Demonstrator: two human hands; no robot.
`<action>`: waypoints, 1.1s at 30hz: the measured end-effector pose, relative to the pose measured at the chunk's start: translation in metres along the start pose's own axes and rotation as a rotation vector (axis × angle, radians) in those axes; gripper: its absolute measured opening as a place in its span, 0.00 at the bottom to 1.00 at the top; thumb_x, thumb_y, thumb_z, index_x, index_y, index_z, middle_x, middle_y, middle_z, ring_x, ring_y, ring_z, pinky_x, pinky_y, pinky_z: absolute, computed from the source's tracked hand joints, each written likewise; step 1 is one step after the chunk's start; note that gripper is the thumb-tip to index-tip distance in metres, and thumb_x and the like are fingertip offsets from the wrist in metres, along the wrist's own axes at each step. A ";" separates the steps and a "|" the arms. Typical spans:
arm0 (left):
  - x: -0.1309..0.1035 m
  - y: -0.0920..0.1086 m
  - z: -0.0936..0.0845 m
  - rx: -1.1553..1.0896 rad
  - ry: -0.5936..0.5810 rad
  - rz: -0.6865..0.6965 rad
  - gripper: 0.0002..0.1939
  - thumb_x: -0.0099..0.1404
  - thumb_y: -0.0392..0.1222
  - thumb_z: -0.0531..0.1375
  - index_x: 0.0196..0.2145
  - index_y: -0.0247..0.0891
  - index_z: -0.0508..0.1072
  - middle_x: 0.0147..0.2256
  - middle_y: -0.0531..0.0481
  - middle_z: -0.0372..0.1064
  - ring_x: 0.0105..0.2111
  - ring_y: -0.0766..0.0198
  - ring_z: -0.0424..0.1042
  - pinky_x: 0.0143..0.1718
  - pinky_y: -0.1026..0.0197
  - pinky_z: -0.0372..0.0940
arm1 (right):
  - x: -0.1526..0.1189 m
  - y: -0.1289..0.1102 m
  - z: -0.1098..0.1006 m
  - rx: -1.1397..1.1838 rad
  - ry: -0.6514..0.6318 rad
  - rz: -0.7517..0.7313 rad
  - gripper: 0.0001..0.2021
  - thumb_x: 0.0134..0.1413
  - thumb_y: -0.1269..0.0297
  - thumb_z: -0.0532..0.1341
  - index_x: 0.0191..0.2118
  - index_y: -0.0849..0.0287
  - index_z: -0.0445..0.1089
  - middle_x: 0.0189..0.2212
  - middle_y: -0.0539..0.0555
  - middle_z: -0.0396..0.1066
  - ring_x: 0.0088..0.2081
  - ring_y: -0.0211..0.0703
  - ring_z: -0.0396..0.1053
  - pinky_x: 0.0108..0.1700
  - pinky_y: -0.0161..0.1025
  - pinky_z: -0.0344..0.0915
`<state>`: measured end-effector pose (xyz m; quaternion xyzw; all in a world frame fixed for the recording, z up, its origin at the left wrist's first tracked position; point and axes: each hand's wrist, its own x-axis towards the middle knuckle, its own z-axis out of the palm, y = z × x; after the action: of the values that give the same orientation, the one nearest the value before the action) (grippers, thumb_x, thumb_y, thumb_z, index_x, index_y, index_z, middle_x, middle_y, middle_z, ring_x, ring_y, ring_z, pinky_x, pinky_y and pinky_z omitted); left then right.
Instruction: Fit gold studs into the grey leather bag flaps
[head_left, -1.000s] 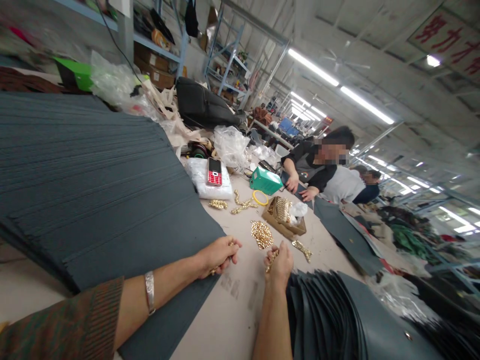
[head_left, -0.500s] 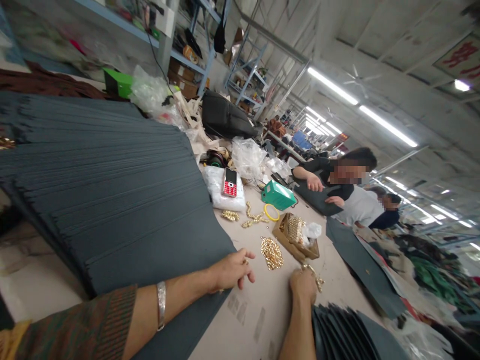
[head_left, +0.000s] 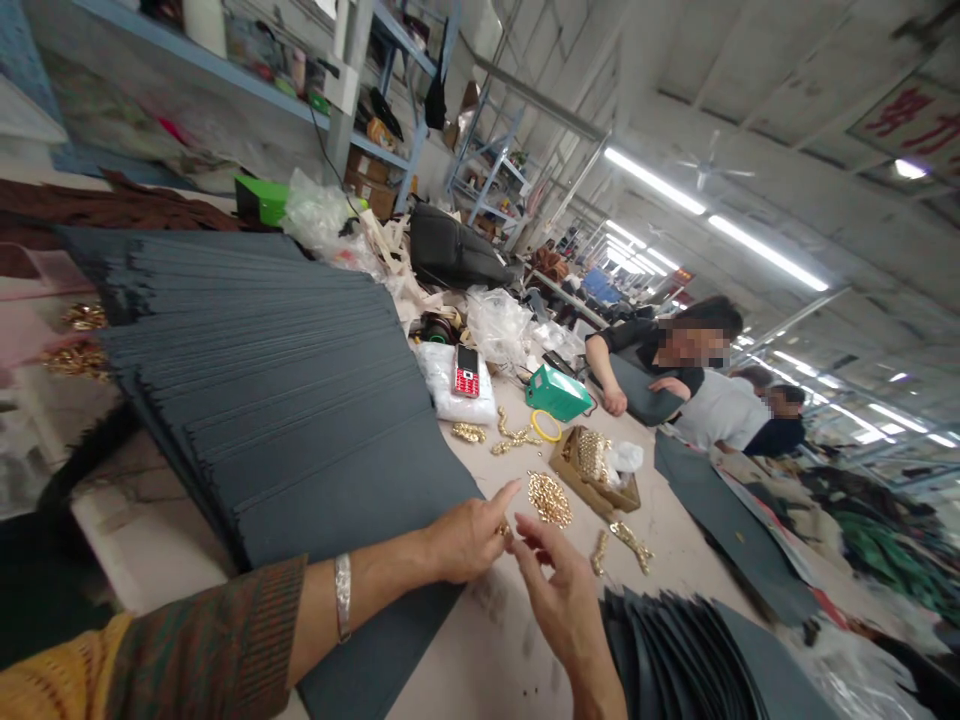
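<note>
My left hand (head_left: 469,542) is over the front corner of the fanned stack of dark grey sheets (head_left: 330,400), index finger stretched out and the other fingers curled. A small gold glint shows at its fingers; whether it is a ring or a held piece, I cannot tell. Close against those fingers is my right hand (head_left: 559,585), its thumb and fingers apart. Just beyond both hands lies a pile of gold metal pieces (head_left: 550,500). Gold clusters (head_left: 632,547) rest on the table right of my right hand, near a second stack of dark sheets (head_left: 675,650).
Behind the gold pile are an open cardboard box (head_left: 600,490), a yellow ring (head_left: 546,426), a green box (head_left: 558,392) and a red phone (head_left: 466,371) on a plastic-wrapped packet (head_left: 442,390). A co-worker (head_left: 637,350) leans over the table at the far right.
My right hand has left the gold clusters by the cardboard box and come leftward to my left hand. The view has shifted slightly. The co-worker's arm has lowered.
</note>
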<state>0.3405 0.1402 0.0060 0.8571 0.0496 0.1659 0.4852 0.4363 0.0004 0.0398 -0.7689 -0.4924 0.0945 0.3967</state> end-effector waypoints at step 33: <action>-0.174 0.047 -0.029 0.357 -0.171 0.045 0.08 0.71 0.39 0.49 0.39 0.37 0.67 0.36 0.49 0.69 0.36 0.63 0.70 0.38 0.65 0.63 | -0.111 -0.074 0.073 0.529 -0.089 0.203 0.09 0.50 0.59 0.65 0.36 0.56 0.78 0.25 0.52 0.76 0.27 0.42 0.73 0.31 0.35 0.72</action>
<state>0.1642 0.0963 0.0188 0.9414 0.0174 0.0919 0.3242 0.2912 -0.0389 0.0159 -0.6792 -0.3880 0.2926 0.5500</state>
